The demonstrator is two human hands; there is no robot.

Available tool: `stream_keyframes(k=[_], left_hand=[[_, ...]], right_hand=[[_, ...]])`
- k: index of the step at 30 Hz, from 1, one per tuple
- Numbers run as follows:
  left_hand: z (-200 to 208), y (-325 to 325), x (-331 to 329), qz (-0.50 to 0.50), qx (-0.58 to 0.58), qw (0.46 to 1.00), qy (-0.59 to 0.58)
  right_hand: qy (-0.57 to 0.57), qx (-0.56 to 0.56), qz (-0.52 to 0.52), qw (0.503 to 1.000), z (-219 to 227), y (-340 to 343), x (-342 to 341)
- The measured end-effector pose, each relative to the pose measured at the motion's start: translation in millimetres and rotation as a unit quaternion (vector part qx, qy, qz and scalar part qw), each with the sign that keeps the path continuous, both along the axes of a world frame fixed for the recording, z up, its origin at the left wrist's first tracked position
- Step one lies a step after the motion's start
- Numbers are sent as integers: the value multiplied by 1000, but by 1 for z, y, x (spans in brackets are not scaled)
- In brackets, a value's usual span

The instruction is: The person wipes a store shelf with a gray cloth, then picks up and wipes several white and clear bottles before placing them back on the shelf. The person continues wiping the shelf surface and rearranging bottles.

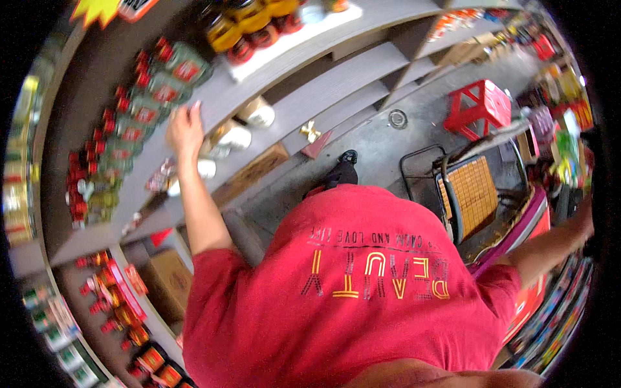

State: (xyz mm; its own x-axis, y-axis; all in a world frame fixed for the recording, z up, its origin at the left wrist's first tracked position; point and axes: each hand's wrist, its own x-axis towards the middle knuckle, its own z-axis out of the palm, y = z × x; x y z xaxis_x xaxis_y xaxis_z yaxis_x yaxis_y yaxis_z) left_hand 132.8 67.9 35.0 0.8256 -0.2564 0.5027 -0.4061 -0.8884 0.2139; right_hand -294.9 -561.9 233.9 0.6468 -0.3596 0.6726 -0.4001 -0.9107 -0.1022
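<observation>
My left hand (185, 130) is raised at the front edge of a grey shelf (226, 90), with its fingers stretched out and somewhat blurred. I see nothing held in it. Beside it stand rows of flat greenish glass bottles (143, 114) with red caps and red labels; I cannot tell whether the fingertips touch any. My right forearm (550, 249) reaches out to the far right rim, where dark blur hides the fingers and anything they may hold.
Amber bottles (251, 21) stand on the upper shelf. Below my left arm are white jars (260, 114) and small orange-red bottles (119, 301). A folding chair with a slatted seat (471, 197) and a red stool (480, 108) stand on the floor at right. Colourful packages line the right rim.
</observation>
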Motion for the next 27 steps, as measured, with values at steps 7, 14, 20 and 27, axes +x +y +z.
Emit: stream_keyframes(k=[7,14,20,27], left_hand=[[12,-5,9,52,5,998,29],[11,0,3,45,-53,996,62],[7,5,-2,17,-62,991,113],[26,4,-5,-52,-86,992,79]], right_hand=[[306,410,395,763,-233,241,254],[284,305,446,792,-283,381,414],[325,218,451,802,-299,435,462],[300,143,495,803,-302,454,490]])
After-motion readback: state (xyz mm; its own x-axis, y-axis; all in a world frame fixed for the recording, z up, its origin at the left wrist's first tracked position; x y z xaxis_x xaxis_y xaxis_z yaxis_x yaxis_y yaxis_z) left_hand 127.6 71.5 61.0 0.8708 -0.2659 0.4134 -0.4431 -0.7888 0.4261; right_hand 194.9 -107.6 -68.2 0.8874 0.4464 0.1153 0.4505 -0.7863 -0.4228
